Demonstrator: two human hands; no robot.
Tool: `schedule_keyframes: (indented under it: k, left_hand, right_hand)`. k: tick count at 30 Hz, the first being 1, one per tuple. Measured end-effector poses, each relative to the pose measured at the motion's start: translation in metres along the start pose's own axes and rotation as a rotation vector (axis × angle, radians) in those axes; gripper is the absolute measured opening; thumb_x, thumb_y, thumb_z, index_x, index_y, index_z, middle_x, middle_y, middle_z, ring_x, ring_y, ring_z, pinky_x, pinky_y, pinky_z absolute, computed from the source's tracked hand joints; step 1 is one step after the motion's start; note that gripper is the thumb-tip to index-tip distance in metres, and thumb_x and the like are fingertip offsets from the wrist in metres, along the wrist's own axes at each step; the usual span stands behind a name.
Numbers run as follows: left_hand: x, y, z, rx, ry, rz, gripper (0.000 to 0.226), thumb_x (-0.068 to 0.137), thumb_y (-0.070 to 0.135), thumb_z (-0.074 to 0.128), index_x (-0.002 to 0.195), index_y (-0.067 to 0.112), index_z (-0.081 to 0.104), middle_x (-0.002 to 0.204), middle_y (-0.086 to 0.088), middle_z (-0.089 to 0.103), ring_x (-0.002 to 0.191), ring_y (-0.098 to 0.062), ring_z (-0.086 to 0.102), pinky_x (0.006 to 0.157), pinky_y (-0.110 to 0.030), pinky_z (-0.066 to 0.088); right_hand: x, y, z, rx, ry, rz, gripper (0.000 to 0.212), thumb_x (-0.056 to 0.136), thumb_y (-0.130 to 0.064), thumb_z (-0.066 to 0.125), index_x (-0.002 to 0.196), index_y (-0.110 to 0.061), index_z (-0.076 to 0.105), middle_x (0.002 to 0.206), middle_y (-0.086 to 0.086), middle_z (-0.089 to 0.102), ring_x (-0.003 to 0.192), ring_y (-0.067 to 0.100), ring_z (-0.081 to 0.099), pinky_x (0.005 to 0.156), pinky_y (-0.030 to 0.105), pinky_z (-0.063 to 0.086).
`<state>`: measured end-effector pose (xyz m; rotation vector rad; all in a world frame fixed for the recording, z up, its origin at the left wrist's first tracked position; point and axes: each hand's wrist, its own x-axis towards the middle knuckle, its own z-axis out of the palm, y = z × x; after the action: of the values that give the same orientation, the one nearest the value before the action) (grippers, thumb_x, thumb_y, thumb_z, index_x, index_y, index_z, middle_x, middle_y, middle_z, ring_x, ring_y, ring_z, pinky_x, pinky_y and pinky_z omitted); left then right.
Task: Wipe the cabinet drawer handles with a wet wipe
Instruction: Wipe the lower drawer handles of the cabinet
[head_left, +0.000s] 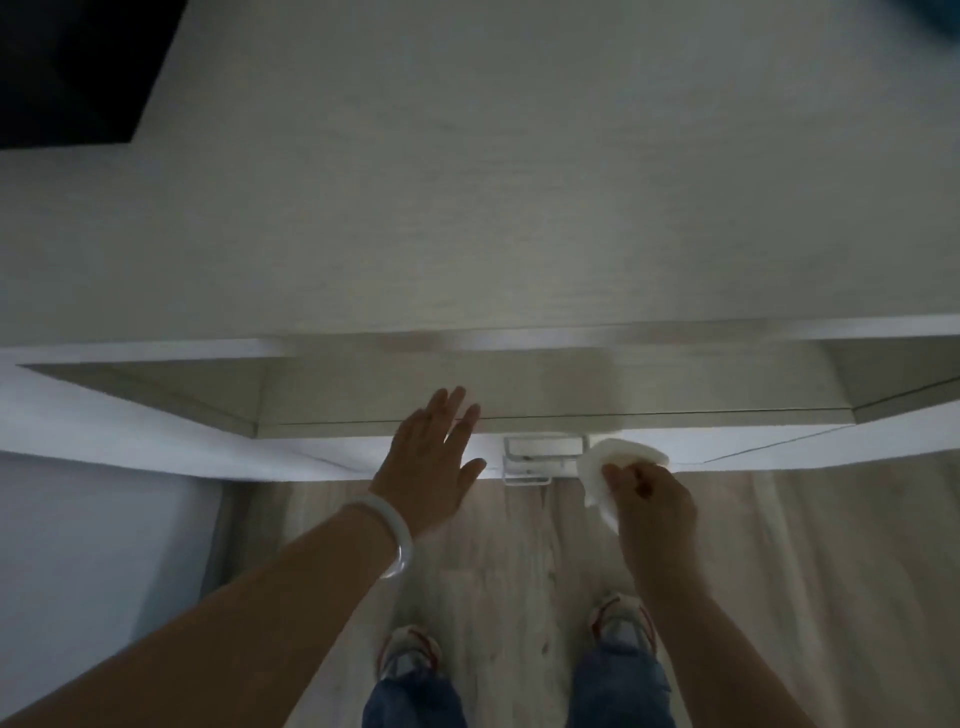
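Floor (779, 571): pale wood-grain planks, seen from above. Two sneakers, light with red trim, one (410, 649) left of the other (621, 621), both under blue jeans (618, 691). White bangle (392, 540) on a wrist. Dark panel (67, 67) at upper left corner. White surface (93, 545) at lower left

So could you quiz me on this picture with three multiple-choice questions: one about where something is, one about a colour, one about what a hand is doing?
1. Where is the wet wipe relative to the drawer handle?
A. at its right end
B. on the floor
C. on the cabinet top

2. What colour is the bracelet on the left wrist?
A. black
B. red
C. white

3. How is the left hand held?
A. fist closed
B. fingers spread straight, at the drawer front
C. gripping the handle

Answers: 1 A, the right hand holds the wipe by the handle's right end. 2 C, it looks pale white. 3 B, the fingers are extended and hold nothing.
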<state>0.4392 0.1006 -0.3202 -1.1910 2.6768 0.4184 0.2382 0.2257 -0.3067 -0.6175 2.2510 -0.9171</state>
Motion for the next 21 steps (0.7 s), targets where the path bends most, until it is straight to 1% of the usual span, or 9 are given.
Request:
schedule_keyframes:
  k: [2, 5, 8, 10, 12, 15, 16, 18, 21]
  left_hand:
    - [0.014, -0.015, 0.010, 0.054, 0.074, 0.129, 0.062, 0.096, 0.046, 0.028, 0.145, 0.011, 0.044, 0.155, -0.013, 0.035, 0.141, -0.032, 0.036, 0.110, -0.048, 0.036]
    - [0.042, -0.028, 0.017, 0.090, 0.080, 0.217, 0.064, 0.096, 0.049, 0.025, 0.150, 0.016, 0.035, 0.158, -0.009, 0.028, 0.146, -0.029, 0.027, 0.116, -0.047, 0.027]
    - [0.067, -0.039, 0.020, 0.174, 0.102, 0.302, 0.065, 0.096, 0.053, 0.024, 0.152, 0.019, 0.031, 0.160, -0.009, 0.025, 0.147, -0.030, 0.024, 0.116, -0.048, 0.017]
    - [0.078, -0.049, 0.021, 0.221, 0.136, 0.363, 0.067, 0.097, 0.057, 0.021, 0.154, 0.023, 0.024, 0.162, -0.006, 0.018, 0.149, -0.027, 0.017, 0.118, -0.048, 0.014]
    - [0.083, -0.054, 0.022, 0.237, 0.160, 0.394, 0.066, 0.097, 0.057, 0.020, 0.155, 0.026, 0.020, 0.163, -0.003, 0.013, 0.150, -0.025, 0.013, 0.120, -0.048, 0.013]
    - [0.085, -0.054, 0.023, 0.229, 0.202, 0.383, 0.061, 0.098, 0.052, 0.023, 0.154, 0.027, 0.024, 0.162, -0.003, 0.018, 0.149, -0.025, 0.018, 0.119, -0.048, 0.017]
    - [0.085, -0.054, 0.023, 0.223, 0.207, 0.379, 0.061, 0.098, 0.051, 0.023, 0.154, 0.027, 0.025, 0.162, -0.003, 0.020, 0.149, -0.025, 0.020, 0.119, -0.048, 0.017]
    - [0.085, -0.054, 0.024, 0.218, 0.219, 0.373, 0.060, 0.098, 0.051, 0.023, 0.154, 0.028, 0.025, 0.162, -0.003, 0.021, 0.148, -0.024, 0.020, 0.119, -0.047, 0.016]
    - [0.084, -0.054, 0.024, 0.213, 0.219, 0.367, 0.060, 0.098, 0.050, 0.024, 0.153, 0.027, 0.027, 0.161, -0.003, 0.022, 0.148, -0.024, 0.021, 0.119, -0.047, 0.016]
  right_hand:
    - [-0.005, -0.002, 0.012, 0.080, 0.061, 0.011, 0.009, 0.087, -0.017, 0.064, 0.082, -0.010, 0.061, 0.073, 0.003, 0.063, 0.070, 0.022, 0.060, 0.058, 0.021, 0.044]
    - [-0.006, -0.011, 0.034, 0.272, 0.112, 0.004, 0.009, 0.084, -0.008, 0.066, 0.088, -0.008, 0.057, 0.072, 0.000, 0.059, 0.061, 0.003, 0.055, 0.048, 0.008, 0.039]
    - [0.008, -0.007, 0.054, 0.297, 0.179, -0.064, 0.016, 0.082, -0.009, 0.070, 0.081, -0.014, 0.055, 0.070, 0.000, 0.056, 0.061, 0.009, 0.050, 0.054, 0.014, 0.039]
    - [0.018, 0.004, 0.066, 0.247, 0.163, -0.106, 0.013, 0.083, -0.012, 0.068, 0.079, -0.019, 0.058, 0.071, -0.004, 0.060, 0.063, 0.007, 0.053, 0.060, 0.022, 0.042]
    - [0.021, 0.014, 0.073, 0.173, 0.172, -0.187, 0.009, 0.084, -0.012, 0.067, 0.085, -0.021, 0.065, 0.084, -0.004, 0.062, 0.072, 0.008, 0.058, 0.067, 0.027, 0.047]
    - [0.017, 0.026, 0.077, -0.134, 0.295, -0.380, 0.015, 0.085, -0.012, 0.069, 0.098, -0.017, 0.070, 0.104, 0.004, 0.052, 0.088, 0.016, 0.049, 0.078, 0.028, 0.045]
    - [0.015, 0.031, 0.077, -0.240, 0.349, -0.427, 0.018, 0.083, -0.010, 0.071, 0.101, -0.013, 0.069, 0.106, 0.008, 0.050, 0.092, 0.019, 0.045, 0.079, 0.030, 0.044]
    - [0.010, 0.036, 0.078, -0.309, 0.382, -0.489, 0.025, 0.080, -0.003, 0.072, 0.103, -0.008, 0.065, 0.107, 0.013, 0.049, 0.095, 0.024, 0.045, 0.078, 0.035, 0.045]
    - [0.009, 0.037, 0.081, -0.253, 0.244, -0.591, 0.027, 0.082, 0.003, 0.066, 0.105, -0.009, 0.062, 0.107, 0.006, 0.050, 0.088, 0.024, 0.058, 0.071, 0.034, 0.054]
